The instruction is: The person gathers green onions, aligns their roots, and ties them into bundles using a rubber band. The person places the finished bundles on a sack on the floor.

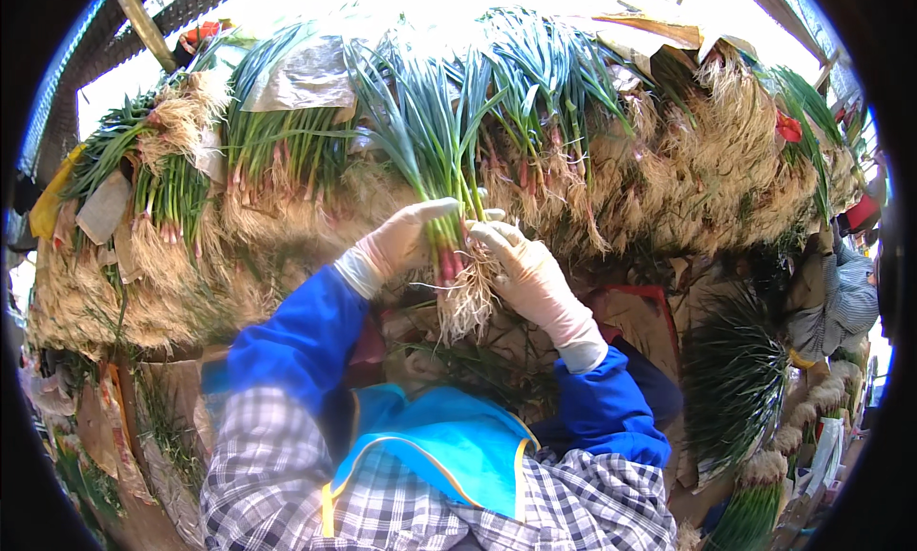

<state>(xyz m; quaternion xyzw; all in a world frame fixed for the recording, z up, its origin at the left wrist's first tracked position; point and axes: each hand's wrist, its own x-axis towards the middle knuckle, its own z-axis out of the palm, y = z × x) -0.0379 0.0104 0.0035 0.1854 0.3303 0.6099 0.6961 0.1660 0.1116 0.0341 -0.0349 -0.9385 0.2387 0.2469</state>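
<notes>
Both my hands wear pale gloves and hold a bunch of spring onions upright before my chest. Its green leaves point away from me, and its reddish bulbs and stringy pale roots hang towards me. My left hand is closed round the left side of the stems, the thumb lying across them. At the right side, the bent fingers of my right hand grip stems just above the roots. The far fingers of both hands are partly hidden behind the stems.
Beyond my hands runs a long heap of spring onions with matted roots. Pieces of sheeting lie on it. At the right are a dark green pile of leaves, a tied bundle and another person in striped clothing.
</notes>
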